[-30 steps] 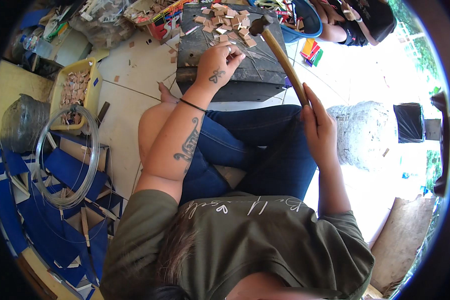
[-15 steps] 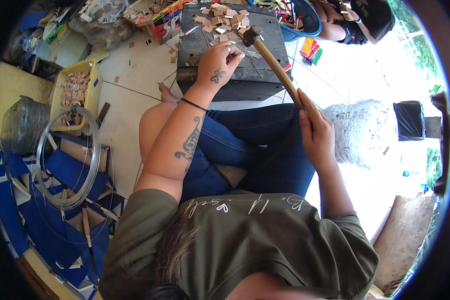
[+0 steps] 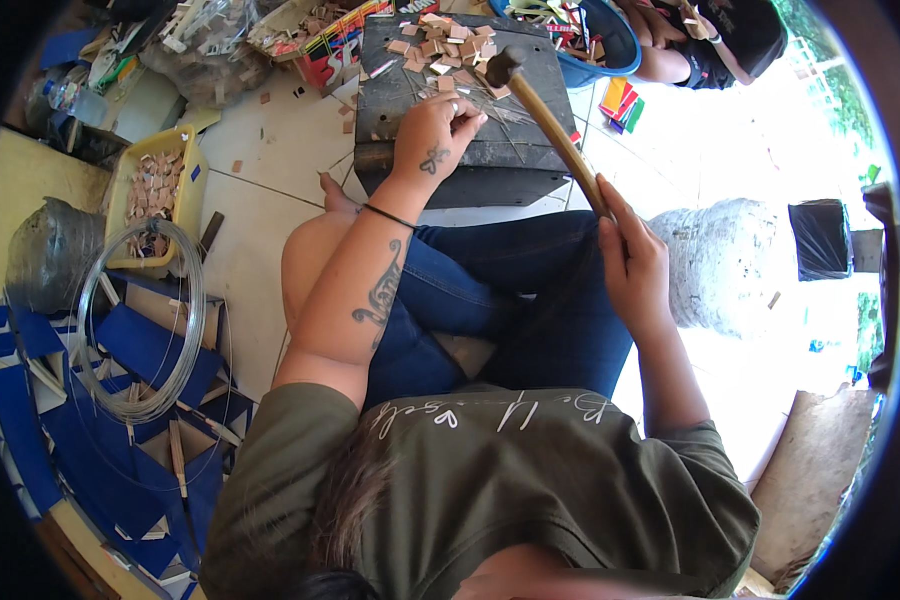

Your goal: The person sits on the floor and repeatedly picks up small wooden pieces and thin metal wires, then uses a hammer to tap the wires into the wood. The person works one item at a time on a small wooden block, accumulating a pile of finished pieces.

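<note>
So the person sits cross-legged on the tiled floor (image 3: 260, 250) in front of a dark wooden block (image 3: 470, 150) that works as the surface. Their right hand (image 3: 630, 255) is clenched around the lower end of a hammer's wooden handle, and the hammer (image 3: 545, 115) angles up so its dark head hangs just over the block's top. The left hand (image 3: 438, 130) rests on the block, fingers (image 3: 465, 118) pinched down on something small right under the hammer head, too tiny to tell what. Small wooden chips (image 3: 440, 45) lie scattered over the far part of the block. Off to the left there's a yellow tray (image 3: 185, 190) full of similar pieces and a coil of wire (image 3: 140, 320) lying over blue panels.
</note>
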`<state>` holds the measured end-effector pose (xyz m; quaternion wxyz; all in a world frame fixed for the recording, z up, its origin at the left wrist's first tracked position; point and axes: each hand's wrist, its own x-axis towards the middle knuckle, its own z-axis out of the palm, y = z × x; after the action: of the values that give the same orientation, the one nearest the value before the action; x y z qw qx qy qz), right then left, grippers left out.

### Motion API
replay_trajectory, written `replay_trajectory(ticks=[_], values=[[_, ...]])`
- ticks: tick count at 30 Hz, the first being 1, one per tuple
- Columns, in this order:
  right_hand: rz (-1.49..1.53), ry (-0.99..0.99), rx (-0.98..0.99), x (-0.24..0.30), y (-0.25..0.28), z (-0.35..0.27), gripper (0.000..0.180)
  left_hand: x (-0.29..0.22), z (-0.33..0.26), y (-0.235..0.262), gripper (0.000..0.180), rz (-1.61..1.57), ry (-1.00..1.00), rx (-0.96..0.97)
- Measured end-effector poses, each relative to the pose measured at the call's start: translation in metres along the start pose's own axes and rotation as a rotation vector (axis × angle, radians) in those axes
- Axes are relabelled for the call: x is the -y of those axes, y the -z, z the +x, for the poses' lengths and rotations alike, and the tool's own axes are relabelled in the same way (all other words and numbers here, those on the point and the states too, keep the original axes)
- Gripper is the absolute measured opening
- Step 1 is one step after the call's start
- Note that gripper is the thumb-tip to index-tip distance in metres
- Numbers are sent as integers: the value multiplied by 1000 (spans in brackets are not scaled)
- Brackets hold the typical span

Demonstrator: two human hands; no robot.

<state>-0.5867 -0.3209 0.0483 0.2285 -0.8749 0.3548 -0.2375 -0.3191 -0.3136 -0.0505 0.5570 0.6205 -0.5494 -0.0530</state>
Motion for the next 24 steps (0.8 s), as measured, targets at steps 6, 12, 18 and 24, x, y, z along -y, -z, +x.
replay_trajectory(ticks=[6, 12, 18, 24], values=[[-3, 8, 16, -4, -4, 0, 41, -1, -1, -2, 12, 7, 46, 0], [180, -82, -73, -16, 0, -7, 39, -13, 1, 18, 11, 444, -220, -26], [136, -146, -39, -27, 1, -24, 40, -31, -17, 21, 10, 699, -275, 94], [150, -139, -10, -31, -14, -41, 40, -30, -44, 28, 20, 551, -230, 119]])
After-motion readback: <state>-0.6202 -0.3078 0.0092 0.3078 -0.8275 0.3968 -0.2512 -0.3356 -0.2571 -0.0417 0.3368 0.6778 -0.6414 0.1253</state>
